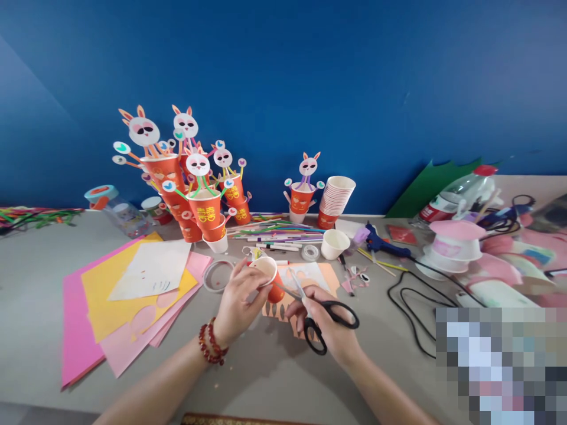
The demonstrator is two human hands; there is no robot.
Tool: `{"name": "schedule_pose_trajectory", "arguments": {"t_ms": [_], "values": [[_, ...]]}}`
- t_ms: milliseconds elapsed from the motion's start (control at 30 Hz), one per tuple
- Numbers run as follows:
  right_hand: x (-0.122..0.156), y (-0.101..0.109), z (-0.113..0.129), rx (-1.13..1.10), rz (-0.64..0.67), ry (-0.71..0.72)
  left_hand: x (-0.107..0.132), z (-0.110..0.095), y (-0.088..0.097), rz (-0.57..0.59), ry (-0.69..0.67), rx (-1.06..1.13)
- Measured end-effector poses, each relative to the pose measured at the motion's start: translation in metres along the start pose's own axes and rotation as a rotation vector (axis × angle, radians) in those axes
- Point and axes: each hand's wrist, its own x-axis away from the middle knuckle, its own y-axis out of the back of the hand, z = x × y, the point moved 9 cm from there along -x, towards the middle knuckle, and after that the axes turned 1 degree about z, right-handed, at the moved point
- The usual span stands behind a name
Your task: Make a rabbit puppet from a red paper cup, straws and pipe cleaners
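Observation:
My left hand, with a beaded bracelet at the wrist, is closed around the rim of a red paper cup with a white inside. The cup tilts, its mouth facing up. Black-handled scissors sit in my right hand, their blades parted and pointing at the cup's right rim. Whether the blades touch the rim, I cannot tell. Beneath both hands lies a peach paper sheet with dark leaf-like shapes along its edge. A roll of tape is left of my left hand.
Behind stand red cups topped with paper rabbit heads, plus a cup stack. Coloured paper lies left. A white cup, blue glue gun with a looping black cord, and plastic bottle occupy the right.

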Motion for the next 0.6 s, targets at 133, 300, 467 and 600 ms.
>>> {"name": "schedule_pose_trajectory", "arguments": {"t_ms": [133, 300, 467, 600], "values": [[-0.006, 0.0, -0.005, -0.217, -0.038, -0.108, -0.001, -0.014, 0.004, -0.005, -0.142, -0.111], [-0.005, -0.004, -0.012, -0.271, -0.033, -0.172, 0.001, -0.025, 0.003, 0.004, -0.247, -0.191], [0.0, -0.004, 0.008, 0.263, 0.092, 0.073, 0.0, -0.01, 0.002, 0.01, -0.118, -0.058], [0.008, -0.019, 0.032, 0.729, 0.257, 0.407, 0.0, -0.004, 0.002, 0.018, -0.063, 0.046]]}}
